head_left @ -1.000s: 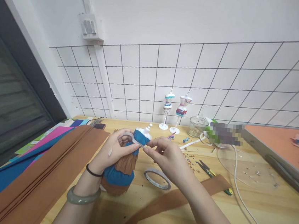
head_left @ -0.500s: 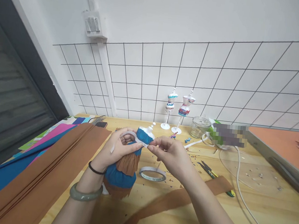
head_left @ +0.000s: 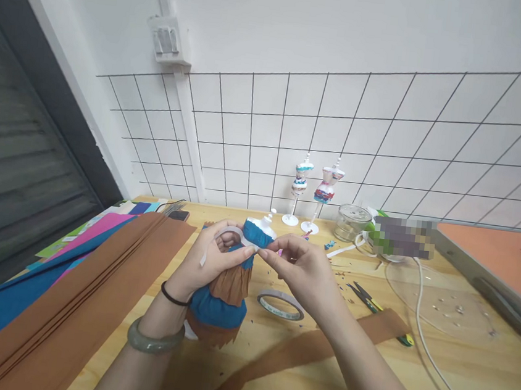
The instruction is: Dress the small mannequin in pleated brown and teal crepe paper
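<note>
A small white dress form (head_left: 267, 222) stands in front of me, wearing a blue top (head_left: 256, 234) and a tiered brown and blue skirt (head_left: 218, 308) of crepe-like paper. My left hand (head_left: 217, 255) is closed around its left side, thumb pressed at the waist. A strip of whitish tape (head_left: 229, 231) loops over this hand, its loose end dangling by the wrist. My right hand (head_left: 295, 261) pinches the tape at the right of the waist, fingertips close to my left thumb. The tape roll (head_left: 281, 304) is just below my right hand.
Brown paper sheets (head_left: 108, 272) lie over coloured sheets at left. Two small dress forms (head_left: 299, 186) stand at the back, near a glass jar (head_left: 351, 222). Scissors (head_left: 370, 299), a brown strip (head_left: 288, 353), scraps and a white cable (head_left: 419, 323) are at right.
The tape roll has shifted slightly right and tilted. Both hands keep their hold at the waist, and the whole view has moved a little.
</note>
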The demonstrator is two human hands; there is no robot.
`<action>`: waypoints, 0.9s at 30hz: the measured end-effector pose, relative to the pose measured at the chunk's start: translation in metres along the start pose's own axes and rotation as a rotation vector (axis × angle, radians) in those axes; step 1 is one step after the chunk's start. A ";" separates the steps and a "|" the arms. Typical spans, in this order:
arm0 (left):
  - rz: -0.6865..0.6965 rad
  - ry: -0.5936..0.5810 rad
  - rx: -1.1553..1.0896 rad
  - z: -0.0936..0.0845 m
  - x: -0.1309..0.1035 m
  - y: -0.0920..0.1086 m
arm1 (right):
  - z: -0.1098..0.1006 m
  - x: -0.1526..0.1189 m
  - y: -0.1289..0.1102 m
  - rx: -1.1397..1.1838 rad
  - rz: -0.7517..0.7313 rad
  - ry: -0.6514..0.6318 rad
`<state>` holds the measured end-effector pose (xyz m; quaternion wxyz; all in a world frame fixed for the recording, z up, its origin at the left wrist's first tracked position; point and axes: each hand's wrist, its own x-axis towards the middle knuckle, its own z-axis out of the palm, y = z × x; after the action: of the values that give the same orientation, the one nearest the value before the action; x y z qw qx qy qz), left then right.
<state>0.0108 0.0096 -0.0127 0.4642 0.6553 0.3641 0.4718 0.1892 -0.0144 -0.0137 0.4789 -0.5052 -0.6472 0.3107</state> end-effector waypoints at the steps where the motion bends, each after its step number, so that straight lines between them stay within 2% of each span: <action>1: 0.002 0.008 0.010 0.000 0.000 0.000 | 0.000 0.000 0.000 -0.013 -0.029 0.010; 6: 0.000 0.025 0.021 0.002 -0.001 0.002 | 0.000 0.000 -0.002 -0.088 -0.124 0.057; 14: 0.006 0.000 -0.023 0.002 0.000 0.000 | -0.002 0.003 0.004 -0.047 -0.008 0.005; 18: -0.034 -0.067 -0.018 -0.002 -0.002 0.000 | -0.002 0.003 0.008 0.050 -0.046 -0.078; 21: -0.058 -0.130 -0.036 -0.007 -0.002 0.001 | -0.001 0.003 0.008 0.033 -0.044 -0.105; 24: -0.040 -0.059 0.015 -0.010 0.000 0.000 | -0.001 0.003 0.007 -0.009 -0.025 -0.079; 27: 0.049 0.013 0.184 -0.011 0.002 -0.001 | -0.002 0.004 0.005 -0.046 0.013 -0.047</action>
<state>0.0009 0.0147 -0.0119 0.3879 0.7007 0.3930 0.4518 0.1928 -0.0093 -0.0165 0.4500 -0.5126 -0.6620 0.3106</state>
